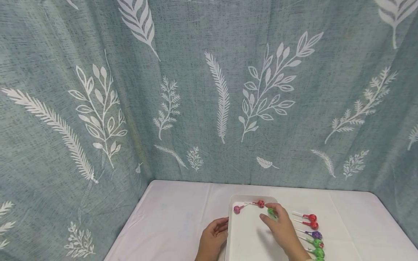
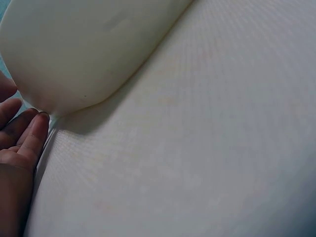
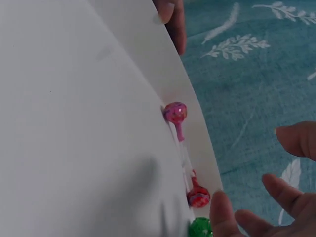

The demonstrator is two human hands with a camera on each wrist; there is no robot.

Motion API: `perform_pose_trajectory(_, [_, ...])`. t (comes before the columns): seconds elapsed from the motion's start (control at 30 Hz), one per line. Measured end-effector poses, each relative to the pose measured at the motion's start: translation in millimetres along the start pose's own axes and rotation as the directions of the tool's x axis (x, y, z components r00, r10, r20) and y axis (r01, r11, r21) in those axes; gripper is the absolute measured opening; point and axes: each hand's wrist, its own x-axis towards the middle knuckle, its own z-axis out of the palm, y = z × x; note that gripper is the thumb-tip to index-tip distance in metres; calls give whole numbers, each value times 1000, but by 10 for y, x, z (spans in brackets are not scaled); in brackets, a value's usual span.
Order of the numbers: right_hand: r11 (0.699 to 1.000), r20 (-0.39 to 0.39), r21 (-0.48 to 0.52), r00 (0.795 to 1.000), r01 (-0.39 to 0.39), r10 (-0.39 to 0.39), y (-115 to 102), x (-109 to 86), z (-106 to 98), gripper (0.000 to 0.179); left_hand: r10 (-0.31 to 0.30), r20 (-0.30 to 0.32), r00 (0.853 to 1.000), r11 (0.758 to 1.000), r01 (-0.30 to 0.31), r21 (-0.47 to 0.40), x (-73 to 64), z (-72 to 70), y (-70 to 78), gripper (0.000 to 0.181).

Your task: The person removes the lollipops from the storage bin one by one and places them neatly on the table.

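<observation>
A white tray (image 1: pixel 245 235) lies on the table before me. At its far end are a pink lollipop (image 1: pixel 237 209) and a red lollipop (image 1: pixel 261 204), sticks pointing toward each other. My right hand (image 1: pixel 278 223) reaches over the tray from the right, thumb and fingers spread apart. Beside its index finger, at the tray's far right, is a green lollipop (image 3: pixel 200 227), partly hidden by a finger in the right wrist view. My left hand (image 1: pixel 213 237) rests along the tray's left wall, loose fingers touching it. In the left wrist view, its fingertips (image 2: pixel 42 118) meet the tray's edge.
Right of the tray a column of lollipops lies on the white table (image 1: pixel 183 203): two red ones (image 1: pixel 312 217), a purple one (image 1: pixel 316 235) and several green ones (image 1: pixel 318 243). A grey-green leaf-patterned curtain (image 1: pixel 196 108) hangs behind and beside the table.
</observation>
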Motion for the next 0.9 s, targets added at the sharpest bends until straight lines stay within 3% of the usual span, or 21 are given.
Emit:
perform_pose_trajectory(0.3, [995,3,-99,1000,2,-2,31,71,90,51,0,8,1000,1000,0,-5,7,-9,-24,42])
perform_pose_trajectory(0.9, [996,-26,-91,999,23,-26,117,202,221,46,2,12,1000,1000,-2,-9,3,-7,-16,42])
